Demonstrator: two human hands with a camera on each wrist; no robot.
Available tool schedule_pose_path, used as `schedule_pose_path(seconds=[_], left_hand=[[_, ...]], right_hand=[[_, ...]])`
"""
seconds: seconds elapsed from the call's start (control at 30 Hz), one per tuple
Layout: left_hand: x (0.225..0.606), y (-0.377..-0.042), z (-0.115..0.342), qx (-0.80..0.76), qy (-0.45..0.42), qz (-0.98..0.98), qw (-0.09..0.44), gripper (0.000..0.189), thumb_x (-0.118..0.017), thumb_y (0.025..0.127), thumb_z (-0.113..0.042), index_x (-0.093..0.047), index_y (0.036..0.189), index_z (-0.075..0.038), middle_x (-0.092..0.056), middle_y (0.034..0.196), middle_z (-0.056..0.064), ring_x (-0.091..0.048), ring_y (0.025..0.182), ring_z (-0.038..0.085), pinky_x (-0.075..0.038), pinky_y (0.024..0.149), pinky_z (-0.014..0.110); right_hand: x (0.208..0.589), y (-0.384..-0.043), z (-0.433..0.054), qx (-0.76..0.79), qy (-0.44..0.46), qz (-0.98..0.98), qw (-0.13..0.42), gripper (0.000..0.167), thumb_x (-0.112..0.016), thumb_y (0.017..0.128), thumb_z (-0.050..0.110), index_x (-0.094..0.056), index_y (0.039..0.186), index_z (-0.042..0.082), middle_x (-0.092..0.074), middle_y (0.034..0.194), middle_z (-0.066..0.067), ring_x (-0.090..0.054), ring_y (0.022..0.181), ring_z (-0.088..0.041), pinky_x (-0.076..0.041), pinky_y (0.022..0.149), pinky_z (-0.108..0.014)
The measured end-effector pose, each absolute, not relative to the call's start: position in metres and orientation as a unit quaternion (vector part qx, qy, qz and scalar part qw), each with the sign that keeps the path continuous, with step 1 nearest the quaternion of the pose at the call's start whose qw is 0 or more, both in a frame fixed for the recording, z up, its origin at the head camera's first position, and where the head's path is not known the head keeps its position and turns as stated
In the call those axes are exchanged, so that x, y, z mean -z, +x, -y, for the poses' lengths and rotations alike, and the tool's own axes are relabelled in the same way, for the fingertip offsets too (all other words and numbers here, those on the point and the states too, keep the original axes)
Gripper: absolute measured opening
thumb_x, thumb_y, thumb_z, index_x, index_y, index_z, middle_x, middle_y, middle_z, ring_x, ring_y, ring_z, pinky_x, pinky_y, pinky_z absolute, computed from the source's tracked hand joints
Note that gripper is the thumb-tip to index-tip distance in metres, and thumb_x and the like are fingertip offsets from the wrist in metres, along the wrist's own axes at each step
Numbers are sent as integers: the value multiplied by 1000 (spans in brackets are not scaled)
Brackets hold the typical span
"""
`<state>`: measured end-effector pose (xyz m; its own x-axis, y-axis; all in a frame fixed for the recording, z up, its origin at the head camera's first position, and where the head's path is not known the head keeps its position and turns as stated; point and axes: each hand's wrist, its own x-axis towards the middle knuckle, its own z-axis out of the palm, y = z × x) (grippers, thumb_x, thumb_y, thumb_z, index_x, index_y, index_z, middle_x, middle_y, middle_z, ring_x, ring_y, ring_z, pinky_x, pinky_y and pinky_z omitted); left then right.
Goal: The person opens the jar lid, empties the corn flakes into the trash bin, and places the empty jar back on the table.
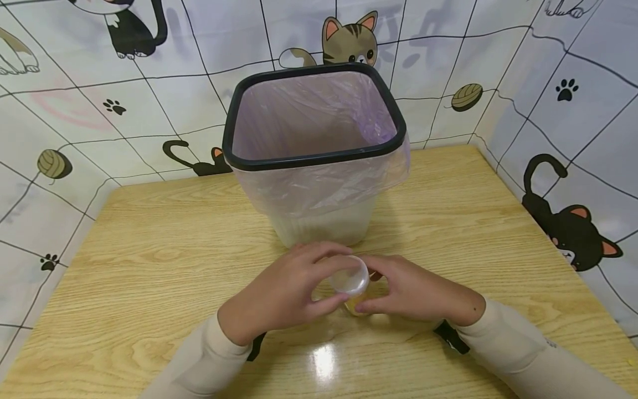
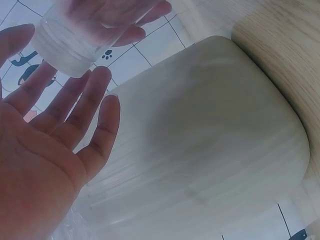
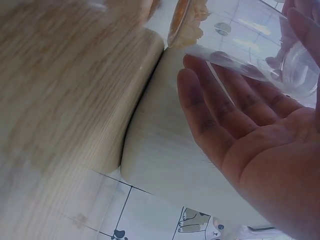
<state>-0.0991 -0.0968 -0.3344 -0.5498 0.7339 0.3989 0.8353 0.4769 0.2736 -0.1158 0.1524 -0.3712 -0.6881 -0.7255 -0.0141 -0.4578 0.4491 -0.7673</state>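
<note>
Surface (image 1: 149, 249), yellow wood grain, carries the set-up.

Left hand (image 1: 289, 291), near left: thumb and fingers curved, part-open to the width of the translucent round top (image 1: 351, 277) of a clear cylindrical plastic jar (image 3: 240, 37), lightly gripping its edge; outer fingers spread free. Likely fault: few contact points on smooth plastic, so any turn or pull could skid off.

Cream waste bin (image 1: 319, 227), far side of centre, with black rounded-square rim (image 1: 319, 160) and lilac plastic liner (image 1: 324, 191) folded over it. Left knuckles look close to its wall; a jerk could bump it.

Jar: between both hands, just near of the bin, roughly upright. Whether its base rests on the surface: cannot tell. Yellow-orange contents (image 3: 192, 25) low inside. Possible spill if the top came away suddenly; cause would be an uneven pull against a weak hold.

Right hand (image 1: 406, 288), near right: fingers part-open round the jar's body, thumb on the near side, others beyond, only slightly bent. Firmness not readable; judged loose. Too little pressure could let the body spin with the top; too much could squeeze the wall.
</note>
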Motion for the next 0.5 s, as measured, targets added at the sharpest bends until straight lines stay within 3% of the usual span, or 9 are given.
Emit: schedule_pose_path(seconds=[0.3, 0.5], left_hand=[[334, -97, 95, 212, -464, 854, 109, 42, -71, 88, -27, -64, 130, -22, -62, 132, -3, -60, 120, 14, -50, 98, 36], [334, -96, 94, 210, -464, 854, 109, 48, -73, 89, -36, -62, 134, -24, -62, 132, -4, -59, 121, 13, -49, 99, 36]], right_hand=[[372, -116, -152, 381, -361, -835, 167, 57, -77, 86, 38, -53, 136, 27, -65, 124, 18, -63, 110, -3, -54, 95, -36], [373, -115, -151, 382, -367, -832, 166, 56, -76, 86, 40, -53, 136, 29, -64, 124, 19, -63, 111, -3, -54, 96, -35]])
